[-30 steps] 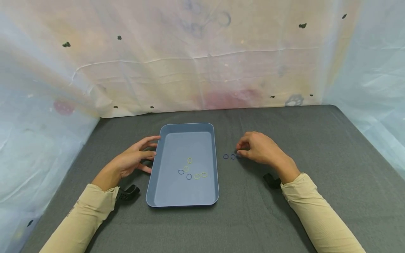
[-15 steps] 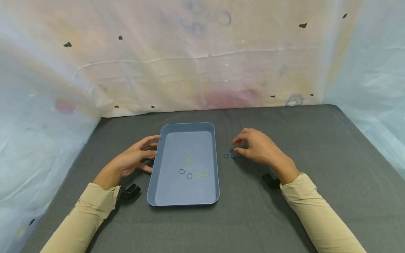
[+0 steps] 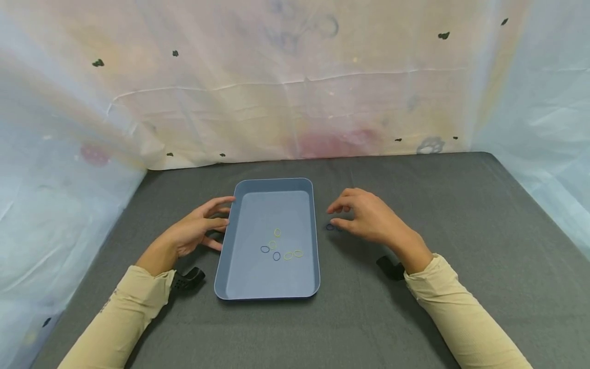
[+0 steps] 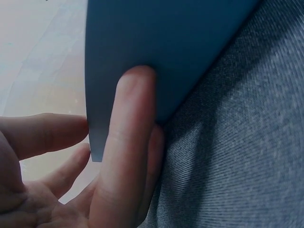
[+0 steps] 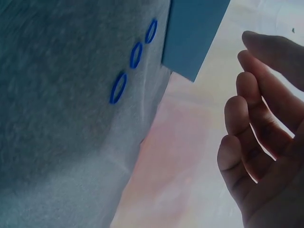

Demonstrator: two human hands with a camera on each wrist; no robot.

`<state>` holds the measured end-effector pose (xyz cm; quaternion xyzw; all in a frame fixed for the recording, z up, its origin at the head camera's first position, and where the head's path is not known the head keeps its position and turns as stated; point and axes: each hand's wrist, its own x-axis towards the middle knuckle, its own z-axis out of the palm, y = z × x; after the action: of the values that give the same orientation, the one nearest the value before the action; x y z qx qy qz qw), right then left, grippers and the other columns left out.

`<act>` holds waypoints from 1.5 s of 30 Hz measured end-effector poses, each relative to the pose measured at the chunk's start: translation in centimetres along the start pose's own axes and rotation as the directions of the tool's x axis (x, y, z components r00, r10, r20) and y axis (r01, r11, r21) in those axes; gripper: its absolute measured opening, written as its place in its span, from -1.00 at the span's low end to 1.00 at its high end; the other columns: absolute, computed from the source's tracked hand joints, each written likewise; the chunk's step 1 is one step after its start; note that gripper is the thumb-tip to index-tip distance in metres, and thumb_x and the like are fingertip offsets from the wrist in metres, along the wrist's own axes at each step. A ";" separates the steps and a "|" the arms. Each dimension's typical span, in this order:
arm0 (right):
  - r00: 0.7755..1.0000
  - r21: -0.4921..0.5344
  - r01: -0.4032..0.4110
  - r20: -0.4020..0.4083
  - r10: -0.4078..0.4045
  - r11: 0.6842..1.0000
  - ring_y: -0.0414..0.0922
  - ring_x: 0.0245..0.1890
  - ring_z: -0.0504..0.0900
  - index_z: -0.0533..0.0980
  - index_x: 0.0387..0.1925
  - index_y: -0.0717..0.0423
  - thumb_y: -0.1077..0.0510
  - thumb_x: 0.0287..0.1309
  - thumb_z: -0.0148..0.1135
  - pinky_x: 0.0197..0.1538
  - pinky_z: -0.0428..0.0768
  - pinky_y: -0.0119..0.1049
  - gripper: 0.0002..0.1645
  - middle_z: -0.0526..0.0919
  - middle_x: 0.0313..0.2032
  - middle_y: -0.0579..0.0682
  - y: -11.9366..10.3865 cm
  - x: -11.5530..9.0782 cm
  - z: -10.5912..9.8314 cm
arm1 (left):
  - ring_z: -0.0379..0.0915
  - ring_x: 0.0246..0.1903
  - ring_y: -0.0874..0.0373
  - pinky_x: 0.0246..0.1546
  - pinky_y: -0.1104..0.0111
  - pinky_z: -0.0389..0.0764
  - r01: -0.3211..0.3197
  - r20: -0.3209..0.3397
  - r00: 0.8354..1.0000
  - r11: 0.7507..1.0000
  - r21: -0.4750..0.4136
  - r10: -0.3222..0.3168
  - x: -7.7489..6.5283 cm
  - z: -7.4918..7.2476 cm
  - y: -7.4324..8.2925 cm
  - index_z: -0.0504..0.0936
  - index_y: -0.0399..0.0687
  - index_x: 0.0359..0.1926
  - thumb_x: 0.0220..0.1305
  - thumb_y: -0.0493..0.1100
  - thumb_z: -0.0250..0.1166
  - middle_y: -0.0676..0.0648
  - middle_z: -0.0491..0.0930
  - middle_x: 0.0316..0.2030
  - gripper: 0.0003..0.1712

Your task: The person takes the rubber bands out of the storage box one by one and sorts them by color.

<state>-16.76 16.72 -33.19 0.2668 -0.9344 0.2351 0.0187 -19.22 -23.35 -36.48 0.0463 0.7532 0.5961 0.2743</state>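
My left hand [image 3: 193, 230] rests against the left side of a blue-grey tray [image 3: 267, 205], fingers extended and touching its wall. In the left wrist view, one finger [image 4: 130, 128] lies along the tray's outer wall [image 4: 156, 38]. On the tray floor lie several thin yellow bands [image 3: 298, 253] and two blue ones [image 3: 276, 256], which look like small rubber bands. My right hand [image 3: 369, 215] hovers right of the tray, thumb and fingers apart, holding nothing visible. Below it, three blue bands [image 5: 118, 88] lie in a row on the cloth; the hand partly hides them in the head view.
A dark grey cloth [image 3: 369, 328] covers the table. Behind it hangs a pale patterned plastic sheet [image 3: 258, 118], with more sheeting at both sides. Black wrist devices [image 3: 189, 279] sit under both forearms.
My right hand lifts away from the row of blue bands and moves left toward the tray, its fingertips parting. The left hand and the tray stay in place.
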 end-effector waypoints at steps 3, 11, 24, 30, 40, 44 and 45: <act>1.000 0.001 0.004 -0.006 -0.004 1.000 -0.09 -0.16 0.59 0.73 -0.13 -0.05 0.05 0.14 0.45 -0.10 0.55 -0.16 -0.76 0.67 -0.17 -0.07 -0.4 0.1 0.0 | 0.21 0.32 -0.37 -0.18 -0.07 0.72 -0.009 0.003 1.000 1.000 0.006 0.009 0.0 0.0 0.1 -0.01 0.20 0.57 0.50 -0.19 0.10 -0.25 -0.07 0.53 -0.24; 1.000 0.006 0.020 0.015 -0.021 1.000 -0.06 -0.14 0.59 0.72 -0.13 -0.06 0.04 0.16 0.44 -0.12 0.55 -0.20 -0.77 0.66 -0.17 -0.07 -1.0 -0.1 0.7 | 0.22 0.31 -0.37 -0.18 -0.05 0.73 -0.009 0.014 1.000 1.000 -0.003 0.010 -0.2 0.1 0.1 -0.04 0.18 0.58 0.51 -0.18 0.10 -0.25 -0.09 0.53 -0.23; 0.984 -0.033 0.172 0.043 -0.170 0.985 -0.18 -0.15 0.55 0.73 -0.11 -0.05 0.07 0.15 0.45 -0.09 0.57 -0.24 -0.75 0.67 -0.16 -0.12 -3.2 1.1 2.8 | 0.23 0.30 -0.36 -0.18 -0.07 0.72 -0.012 0.010 1.000 1.000 -0.010 0.012 0.0 0.1 -0.1 -0.01 0.18 0.57 0.50 -0.18 0.11 -0.25 -0.08 0.53 -0.24; 0.973 -0.062 0.223 0.072 -0.219 0.973 -0.19 -0.16 0.55 0.74 -0.15 -0.09 0.06 0.13 0.45 -0.09 0.58 -0.27 -0.79 0.66 -0.20 -0.15 -4.0 1.8 3.5 | 0.22 0.31 -0.35 -0.16 -0.09 0.71 0.001 0.004 1.000 1.000 -0.015 -0.001 0.1 0.0 -0.2 0.01 0.23 0.56 0.50 -0.18 0.12 -0.23 -0.08 0.53 -0.25; 0.950 -0.048 0.285 0.147 -0.276 0.957 -0.23 -0.13 0.57 0.74 -0.17 -0.12 0.01 0.14 0.45 -0.04 0.58 -0.29 -0.80 0.65 -0.23 -0.17 -5.2 3.1 4.8 | 0.29 0.25 -0.32 -0.18 -0.07 0.72 -0.004 -0.005 1.000 1.000 -0.004 0.004 -0.1 0.1 0.0 0.00 0.20 0.57 0.49 -0.18 0.14 -0.24 -0.10 0.54 -0.23; 0.943 -0.056 0.291 0.183 -0.277 0.955 -0.26 -0.12 0.55 0.74 -0.20 -0.16 -0.01 0.13 0.45 -0.03 0.58 -0.31 -0.82 0.65 -0.23 -0.23 -5.7 3.6 5.4 | 0.27 0.26 -0.34 -0.19 -0.06 0.73 0.000 -0.007 1.000 1.000 -0.007 0.000 -0.1 0.2 0.1 0.01 0.20 0.57 0.48 -0.18 0.14 -0.24 -0.09 0.53 -0.23; 0.943 -0.054 0.290 0.188 -0.276 0.955 -0.26 -0.12 0.55 0.74 -0.21 -0.17 -0.02 0.12 0.46 -0.03 0.59 -0.31 -0.83 0.65 -0.24 -0.23 -5.8 3.6 5.5 | 0.26 0.27 -0.35 -0.19 -0.05 0.73 -0.001 -0.006 1.000 1.000 -0.007 0.001 -0.1 0.2 0.1 0.01 0.20 0.57 0.48 -0.18 0.14 -0.24 -0.10 0.54 -0.23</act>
<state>-16.44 8.17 -35.04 0.4173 -0.8931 0.1668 -0.0207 -19.08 -23.22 -36.39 0.0439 0.7518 0.5990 0.2721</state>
